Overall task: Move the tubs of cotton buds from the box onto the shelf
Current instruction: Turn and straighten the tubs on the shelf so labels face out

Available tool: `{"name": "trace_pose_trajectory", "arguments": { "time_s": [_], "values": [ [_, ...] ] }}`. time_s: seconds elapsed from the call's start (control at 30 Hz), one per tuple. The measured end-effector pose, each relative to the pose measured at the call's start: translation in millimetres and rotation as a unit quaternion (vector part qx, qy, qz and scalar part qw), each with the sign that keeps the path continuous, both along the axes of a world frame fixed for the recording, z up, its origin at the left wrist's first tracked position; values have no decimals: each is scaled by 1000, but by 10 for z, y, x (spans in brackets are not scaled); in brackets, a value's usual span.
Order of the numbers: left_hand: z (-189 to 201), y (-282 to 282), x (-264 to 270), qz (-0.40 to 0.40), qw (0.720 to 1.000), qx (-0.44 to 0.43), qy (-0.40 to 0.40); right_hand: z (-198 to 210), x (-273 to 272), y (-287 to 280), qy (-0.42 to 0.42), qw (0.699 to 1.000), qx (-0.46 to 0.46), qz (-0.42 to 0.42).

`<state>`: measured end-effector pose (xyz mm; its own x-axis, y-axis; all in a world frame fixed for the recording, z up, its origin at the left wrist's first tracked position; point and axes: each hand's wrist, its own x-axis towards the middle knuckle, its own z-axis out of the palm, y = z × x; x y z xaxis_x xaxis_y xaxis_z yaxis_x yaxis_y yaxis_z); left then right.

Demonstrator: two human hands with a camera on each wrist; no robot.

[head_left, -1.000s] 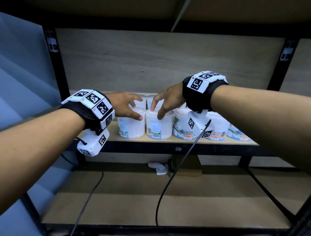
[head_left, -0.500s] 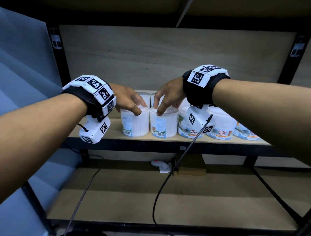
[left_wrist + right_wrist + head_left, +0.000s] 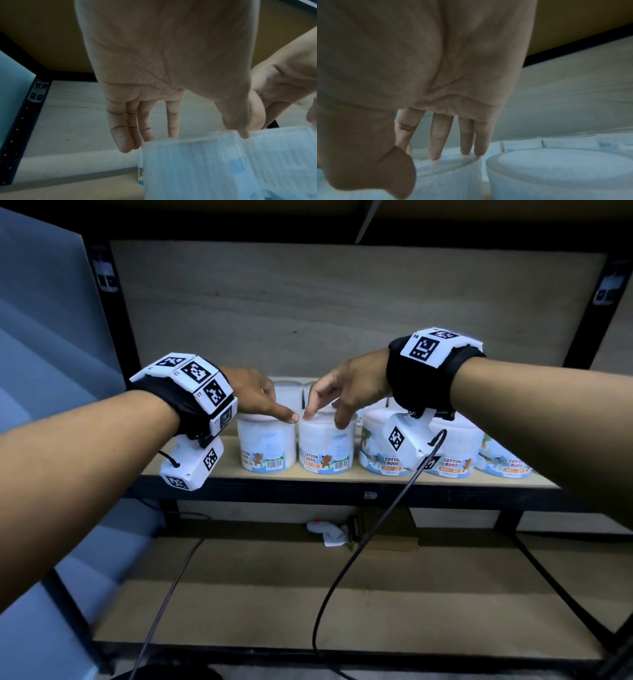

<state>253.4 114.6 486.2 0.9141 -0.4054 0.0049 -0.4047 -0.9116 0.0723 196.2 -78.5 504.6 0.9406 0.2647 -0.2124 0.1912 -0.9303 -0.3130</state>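
Several clear tubs of cotton buds stand in rows on the wooden shelf (image 3: 212, 470). My left hand (image 3: 270, 405) hovers over the leftmost front tub (image 3: 265, 443). Its fingers (image 3: 123, 135) hang straight behind the tub (image 3: 197, 169), and the thumb tip touches the lid's edge. My right hand (image 3: 323, 419) is over the second front tub (image 3: 325, 446). Its straight fingertips (image 3: 435, 152) rest on the lid (image 3: 453, 166), with the thumb in front. Neither hand wraps around a tub. The box is out of view.
More tubs (image 3: 455, 446) fill the shelf to the right, and one (image 3: 556, 169) stands close beside my right hand. Black uprights (image 3: 102, 278) frame the shelf. The lower shelf (image 3: 308, 594) carries cables (image 3: 342, 570) and a white item (image 3: 329, 534).
Both hands had their fingers curled over the lids of the two front tubs. Those fingers have now straightened and loosened. The tubs stand on the shelf where they were.
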Motion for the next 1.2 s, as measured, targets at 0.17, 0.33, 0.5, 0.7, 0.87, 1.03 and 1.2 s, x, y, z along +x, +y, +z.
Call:
{"name": "trace_pose_trajectory", "arguments": {
  "time_s": [0.17,0.33,0.5,0.7,0.87,1.03,1.2],
  "values": [
    [-23,43,4,8,1000,-3,-4,-23,29,-20,2,1000,22,-4],
    [-7,156,2,-25,998,-45,37,7,-55,67,-71,997,-8,-37],
    [-27,269,-12,-69,981,-122,135,-29,-55,112,-79,995,-44,-52],
    [-57,251,17,-65,981,-144,115,-1,-90,140,-74,994,-56,-53],
    [-85,185,16,-49,989,-123,72,0,-116,114,-84,993,-58,-53],
    [-88,145,-7,-24,994,-98,52,0,-145,98,-75,993,-78,-49],
    [-81,110,-55,-17,995,-89,39,3,-176,72,-70,994,-74,-41]
  ]
}}
